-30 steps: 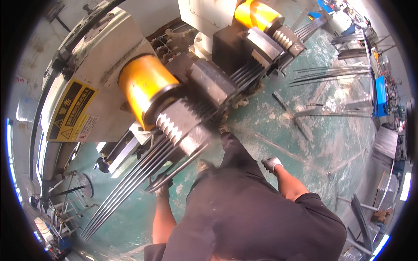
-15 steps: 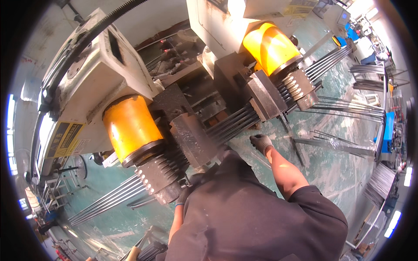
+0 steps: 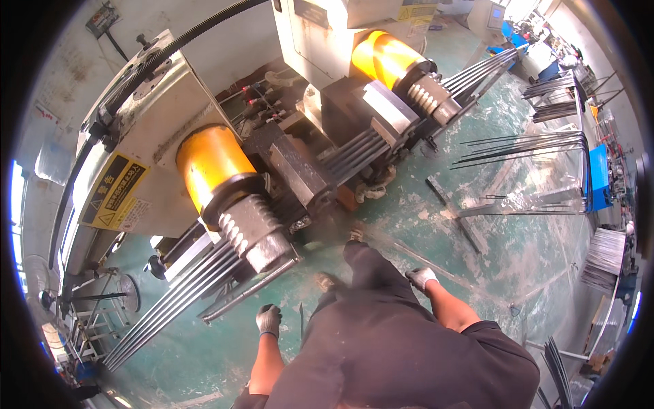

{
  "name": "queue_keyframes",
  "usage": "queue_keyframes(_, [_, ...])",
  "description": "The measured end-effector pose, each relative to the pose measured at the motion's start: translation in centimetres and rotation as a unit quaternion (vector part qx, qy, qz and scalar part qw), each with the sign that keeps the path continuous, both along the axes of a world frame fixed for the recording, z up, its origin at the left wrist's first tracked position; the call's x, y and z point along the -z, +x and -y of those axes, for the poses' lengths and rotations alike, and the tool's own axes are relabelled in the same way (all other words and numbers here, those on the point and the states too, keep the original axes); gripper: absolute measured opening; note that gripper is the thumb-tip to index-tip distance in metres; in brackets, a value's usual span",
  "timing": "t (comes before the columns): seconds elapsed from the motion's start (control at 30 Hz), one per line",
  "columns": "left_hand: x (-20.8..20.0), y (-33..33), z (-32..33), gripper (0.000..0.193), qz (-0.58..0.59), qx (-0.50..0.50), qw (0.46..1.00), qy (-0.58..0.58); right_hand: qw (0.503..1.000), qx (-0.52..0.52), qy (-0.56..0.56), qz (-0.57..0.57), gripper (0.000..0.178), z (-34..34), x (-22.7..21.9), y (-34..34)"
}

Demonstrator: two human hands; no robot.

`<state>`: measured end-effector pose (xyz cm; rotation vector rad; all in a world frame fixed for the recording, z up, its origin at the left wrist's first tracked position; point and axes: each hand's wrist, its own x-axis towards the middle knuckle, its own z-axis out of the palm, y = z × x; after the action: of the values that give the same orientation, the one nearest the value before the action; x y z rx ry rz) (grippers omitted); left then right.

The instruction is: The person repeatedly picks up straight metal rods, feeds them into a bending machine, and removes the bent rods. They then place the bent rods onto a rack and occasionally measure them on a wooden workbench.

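My left hand point(image 3: 268, 319), in a light grey work glove, hangs below the machine's left end with its fingers curled and nothing visible in them. My right hand point(image 3: 421, 277), gloved alike, is closed beside my dark trouser leg and touches no part of the machine. Ahead of me, several long metal rods point(image 3: 357, 151) lie side by side through the machine's dark steel clamp blocks point(image 3: 300, 167). Grooved round dies point(image 3: 248, 232) sit under a yellow cylinder point(image 3: 214, 167) at the left; a second yellow cylinder point(image 3: 385, 58) stands at the right.
Bundles of rods point(image 3: 538, 144) rest on a rack at the right. A dark bar point(image 3: 455, 217) lies on the worn green floor point(image 3: 422, 238). At the left are a round fan point(image 3: 128, 293) and rod ends point(image 3: 163, 307) sticking out. A black ribbed hose point(image 3: 170, 51) arches over the machine.
My left hand has come away from the machine's left die area and dropped lower. My right hand has moved down closer to my body. I stand farther back from the machine.
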<state>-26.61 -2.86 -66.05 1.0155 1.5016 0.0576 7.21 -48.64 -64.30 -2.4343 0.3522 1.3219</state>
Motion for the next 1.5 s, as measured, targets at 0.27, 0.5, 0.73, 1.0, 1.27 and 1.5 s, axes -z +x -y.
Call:
queue_keyframes(0.27, [-4.8, -0.9, 0.9, 0.03, 0.082, -0.155, 0.984, 0.043, 0.993, -0.085, -0.009, 0.078, 0.045, 3.0, 2.3, -0.8])
queue_keyframes(0.5, [-3.0, -5.8, -6.8, 0.026, 0.178, -0.243, 0.949, 0.097, 0.949, 0.011, 0.065, 0.307, 0.046, -2.5, -10.4, 17.2])
queue_keyframes(0.73, [-24.5, -1.4, -10.8, 0.032, 0.175, -0.429, 0.793, 0.395, 0.777, -0.001, 0.145, 0.613, 0.044, -6.2, -29.3, 30.5])
queue_keyframes(1.0, [-38.8, 2.8, -11.4, 0.042, -0.2, -0.261, 0.667, 0.668, 0.74, -0.199, 0.044, 0.641, 0.058, -12.9, -34.5, 39.2])
queue_keyframes(1.27, [-48.6, 5.4, -13.4, 0.034, -0.181, -0.124, 0.536, 0.815, 0.708, -0.236, -0.043, 0.664, 0.074, -14.5, -39.3, 40.9])
queue_keyframes(1.5, [-57.0, 10.0, -12.5, 0.038, -0.23, -0.078, 0.426, 0.872, 0.593, -0.215, -0.098, 0.77, 0.074, -13.2, -47.2, 46.5])
